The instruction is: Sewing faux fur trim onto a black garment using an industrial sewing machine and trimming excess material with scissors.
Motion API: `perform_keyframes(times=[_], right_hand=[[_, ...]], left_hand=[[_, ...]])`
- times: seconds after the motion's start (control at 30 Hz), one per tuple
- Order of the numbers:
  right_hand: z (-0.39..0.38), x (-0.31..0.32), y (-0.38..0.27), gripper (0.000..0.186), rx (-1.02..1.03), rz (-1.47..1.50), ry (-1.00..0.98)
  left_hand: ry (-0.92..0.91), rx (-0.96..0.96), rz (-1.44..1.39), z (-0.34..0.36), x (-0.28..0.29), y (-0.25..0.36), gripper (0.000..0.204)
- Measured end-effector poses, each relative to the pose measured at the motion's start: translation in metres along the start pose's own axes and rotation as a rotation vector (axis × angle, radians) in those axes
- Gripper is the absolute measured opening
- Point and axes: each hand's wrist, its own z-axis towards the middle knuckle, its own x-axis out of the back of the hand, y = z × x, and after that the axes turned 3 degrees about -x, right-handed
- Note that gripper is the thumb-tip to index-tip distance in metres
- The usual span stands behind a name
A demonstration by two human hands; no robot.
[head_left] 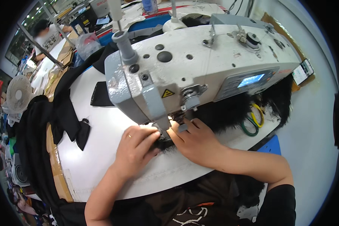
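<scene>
My left hand [138, 150] rests beside the needle of the white sewing machine [203, 60], fingertips at the metal presser-foot area [161, 134], thumb apart from the fingers, on dark fur [165, 147]. My right hand [194, 141] lies right of the needle with its fingers stretched out over the work; some fingertips are hidden by machine parts. The small work light shines on both hands' fingertips. More black fur [222, 115] lies behind my right hand, under the machine arm. Scissors with yellow and green handles [250, 124] lie on that side, beside the fur.
Black fabric [34, 139] drapes over the left of the white table [83, 169]. A fan [18, 93] stands far left. Another person [43, 37] sits at the upper left. A blue plastic object [271, 145] and a white wall [316, 132] are at the right.
</scene>
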Motion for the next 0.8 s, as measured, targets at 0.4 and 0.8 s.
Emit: perform_keyframes(times=[0.4,0.8], right_hand=[[-0.006,0.008,-0.003,0.047,0.003,0.217,0.008],[0.015,0.028,-0.013,0.035,0.089,0.104,-0.214]], left_hand=[[0.026,0.052,0.068,-0.008,-0.008,0.01,0.04],[0.0,-0.021,-0.011,-0.004,-0.006,0.002,0.033]])
